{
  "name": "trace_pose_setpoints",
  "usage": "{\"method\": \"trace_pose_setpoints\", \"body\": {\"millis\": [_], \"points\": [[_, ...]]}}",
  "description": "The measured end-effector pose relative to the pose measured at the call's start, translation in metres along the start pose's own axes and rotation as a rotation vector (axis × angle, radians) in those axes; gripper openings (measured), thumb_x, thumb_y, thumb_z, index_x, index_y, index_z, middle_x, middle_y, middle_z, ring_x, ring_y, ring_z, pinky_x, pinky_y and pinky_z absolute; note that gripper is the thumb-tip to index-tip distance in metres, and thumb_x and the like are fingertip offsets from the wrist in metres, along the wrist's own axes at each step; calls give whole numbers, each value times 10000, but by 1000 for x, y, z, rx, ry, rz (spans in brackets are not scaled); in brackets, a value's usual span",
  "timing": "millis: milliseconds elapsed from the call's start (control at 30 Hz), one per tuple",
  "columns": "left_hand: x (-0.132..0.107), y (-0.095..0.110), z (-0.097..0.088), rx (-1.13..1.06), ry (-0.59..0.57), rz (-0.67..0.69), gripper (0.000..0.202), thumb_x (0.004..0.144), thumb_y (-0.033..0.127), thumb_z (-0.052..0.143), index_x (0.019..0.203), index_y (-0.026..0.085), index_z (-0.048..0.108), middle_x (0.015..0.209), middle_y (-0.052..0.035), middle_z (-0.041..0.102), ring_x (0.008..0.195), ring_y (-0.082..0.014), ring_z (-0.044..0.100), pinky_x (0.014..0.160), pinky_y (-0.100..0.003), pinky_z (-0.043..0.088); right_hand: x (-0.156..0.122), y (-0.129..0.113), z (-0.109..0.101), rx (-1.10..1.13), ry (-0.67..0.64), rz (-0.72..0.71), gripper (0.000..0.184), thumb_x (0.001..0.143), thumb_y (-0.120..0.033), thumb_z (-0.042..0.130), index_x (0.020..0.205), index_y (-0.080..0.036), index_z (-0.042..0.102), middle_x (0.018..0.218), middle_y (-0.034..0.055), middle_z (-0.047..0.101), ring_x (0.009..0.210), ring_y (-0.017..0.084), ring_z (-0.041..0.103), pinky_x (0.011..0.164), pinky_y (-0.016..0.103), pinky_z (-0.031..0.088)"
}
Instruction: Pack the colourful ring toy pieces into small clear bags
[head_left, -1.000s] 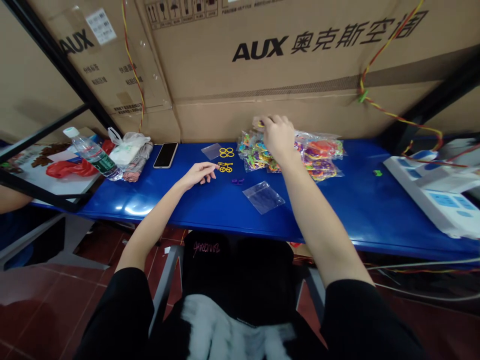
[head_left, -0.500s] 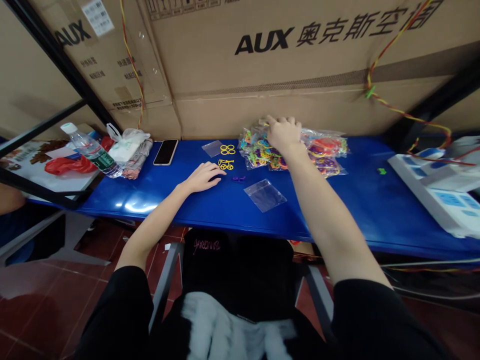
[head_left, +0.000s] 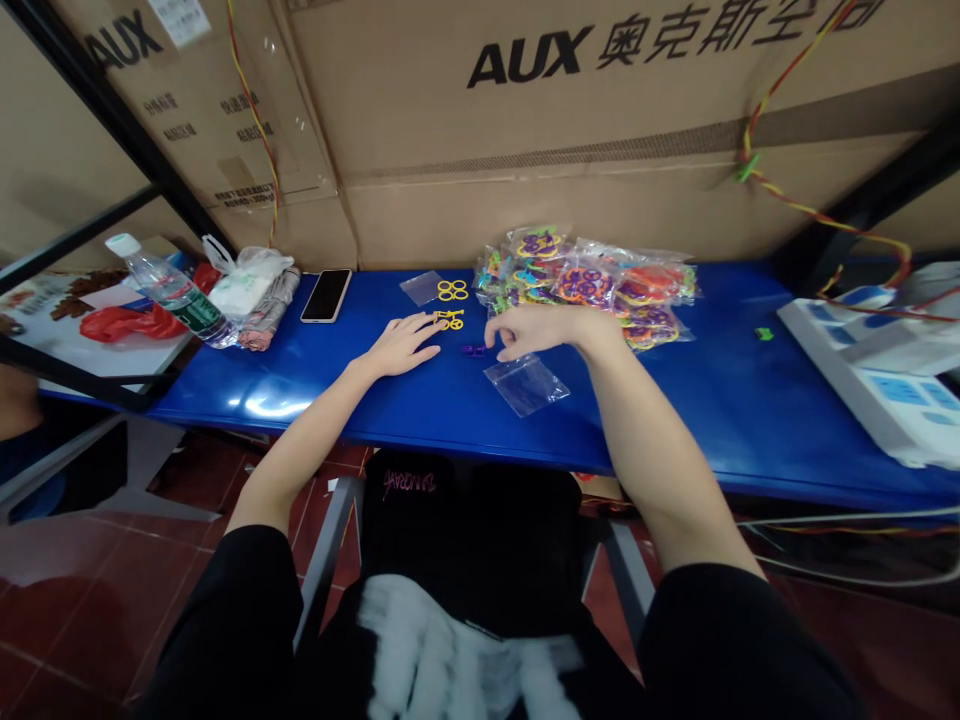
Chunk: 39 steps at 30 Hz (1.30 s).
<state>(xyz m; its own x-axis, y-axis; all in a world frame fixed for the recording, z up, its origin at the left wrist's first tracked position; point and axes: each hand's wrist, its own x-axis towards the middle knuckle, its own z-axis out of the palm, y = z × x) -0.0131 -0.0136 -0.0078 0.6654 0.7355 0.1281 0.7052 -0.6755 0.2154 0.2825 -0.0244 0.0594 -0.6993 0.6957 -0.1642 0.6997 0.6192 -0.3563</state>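
Observation:
My left hand [head_left: 401, 345] lies flat on the blue table top [head_left: 697, 400], its fingertips at or touching a yellow plastic bicycle-shaped piece [head_left: 448, 319]. Just beyond that piece sits a yellow ring-shaped piece [head_left: 452, 290]. My right hand [head_left: 529, 333] hovers with curled, parted fingers, nothing visible in them, close to a small purple plastic piece [head_left: 473, 350]. Under that hand's fingers lies a clear zip bag [head_left: 525, 388]. Behind it is a heap of plastic bags of colourful shaped pieces [head_left: 585, 285].
A black smartphone [head_left: 325, 296] and a second clear bag [head_left: 421, 288] lie on the table. Further left stand a water bottle [head_left: 169, 292] and a white plastic bag [head_left: 247, 282]. A white appliance [head_left: 877, 380] and a small green piece [head_left: 763, 334] are at right.
My right hand has come away from the heap of bags, moving left and nearer to me, and the bags now show uncovered. My left hand has shifted slightly toward the yellow piece.

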Motion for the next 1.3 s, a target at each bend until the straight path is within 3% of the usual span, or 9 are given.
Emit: {"method": "trace_pose_setpoints", "body": {"millis": [267, 433, 533, 700, 833, 967, 1067, 1167, 1300], "points": [[-3, 8, -7, 40, 83, 34, 557, 1041, 461, 497, 1531, 196, 519, 1522, -163, 565, 1411, -341, 481, 1141, -500, 358, -1, -15, 17, -172, -123, 242, 84, 728, -140, 714, 730, -213, 756, 708, 28, 708, 634, 200, 631, 575, 310, 411], [-1, 23, -5, 56, 62, 248, 519, 1063, 478, 467, 1538, 276, 521, 1595, -135, 507, 1471, -327, 437, 1180, -505, 303, 8, -31, 27, -219, 98, 127, 100, 800, -153, 652, 795, -197, 742, 880, 82, 752, 795, 239, 687, 631, 317, 428], [0, 27, -3, 40, 22, 282, 502, 1071, 492, 447, 1519, 288, 543, 1595, -125, 517, 1475, -321, 442, 1187, -509, 297, 15, -30, 31, -207, 231, 169, 98, 808, -160, 648, 828, -192, 738, 897, 94, 756, 839, 256, 708, 681, 325, 453], [1, 24, -7, -38, 147, 210, 492, 1045, 506, 508, 1448, 242, 609, 1485, -134, 619, 1414, -318, 509, 1176, -495, 329, 22, -15, 32, 234, 394, 61, 81, 835, -186, 634, 887, -184, 696, 784, 46, 734, 740, 196, 695, 693, 305, 482], [1, 23, -10, -229, 352, 109, 450, 1001, 534, 598, 1342, 249, 671, 1306, -95, 724, 1201, -264, 643, 1093, -443, 433, 30, -10, 38, 745, 374, -80, 192, 852, -337, 711, 958, -183, 668, 738, 32, 722, 611, 149, 633, 570, 282, 478], [3, 14, -9, -431, 452, 20, 347, 1009, 479, 578, 1197, 219, 712, 1053, -65, 754, 853, -177, 674, 880, -345, 529, 36, -12, 45, 976, 424, -55, 397, 785, -404, 818, 1085, -189, 672, 811, 48, 754, 643, 155, 660, 562, 286, 524], [3, 3, -10, -510, 540, -65, 347, 1015, 441, 556, 1261, 214, 646, 972, -49, 717, 744, -150, 643, 782, -318, 536, 40, -13, 49, 1060, 451, 29, 372, 767, -443, 847, 988, -184, 695, 823, 72, 771, 661, 160, 682, 565, 284, 555], [2, 0, -14, -336, 581, -57, 315, 1003, 418, 583, 1224, 212, 672, 1071, -91, 713, 940, -214, 664, 878, -379, 530, 42, -16, 53, 1088, 451, 66, 356, 778, -491, 836, 868, -175, 699, 780, 75, 771, 614, 143, 670, 551, 270, 562], [1, 13, -15, -1, 539, 15, 268, 1028, 357, 555, 1178, 254, 751, 1255, -102, 713, 1224, -285, 602, 1065, -480, 424, 47, -26, 58, 1125, 457, 7, 353, 808, -461, 805, 969, -163, 704, 761, 52, 758, 585, 132, 668, 550, 266, 555]]}}
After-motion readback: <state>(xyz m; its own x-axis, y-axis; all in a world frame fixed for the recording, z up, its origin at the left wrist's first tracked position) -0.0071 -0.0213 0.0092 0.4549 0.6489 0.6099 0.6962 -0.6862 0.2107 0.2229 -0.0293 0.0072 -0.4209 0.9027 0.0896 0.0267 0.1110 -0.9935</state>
